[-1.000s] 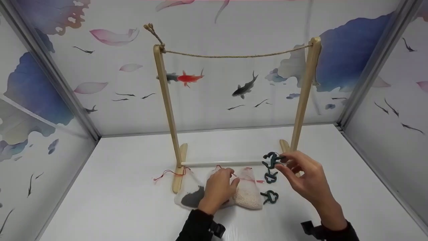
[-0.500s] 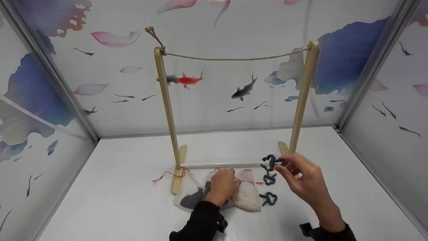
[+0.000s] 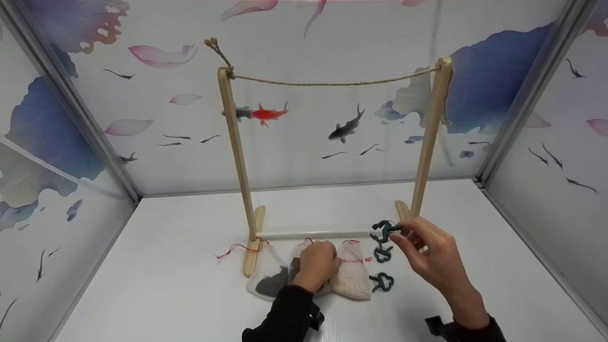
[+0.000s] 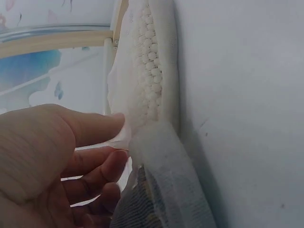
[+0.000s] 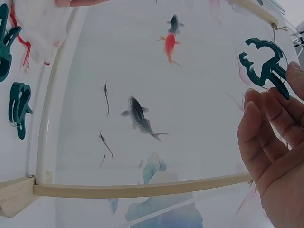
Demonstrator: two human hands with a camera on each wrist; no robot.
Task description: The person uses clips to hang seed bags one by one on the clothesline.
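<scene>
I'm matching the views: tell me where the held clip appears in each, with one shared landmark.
Head: the clip is right of centre, in the right hand.
Left wrist: not in the picture.
Right wrist: the clip is at upper right.
Shared landmark: the wooden frame.

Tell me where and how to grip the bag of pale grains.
I'd pinch the bag of pale grains by its upper mesh, near the red cord, from above. The grains sit at its near end, leaving the upper part thin. The left hand is close on its left and a green clip on its right, so a sideways approach looks tighter.
</scene>
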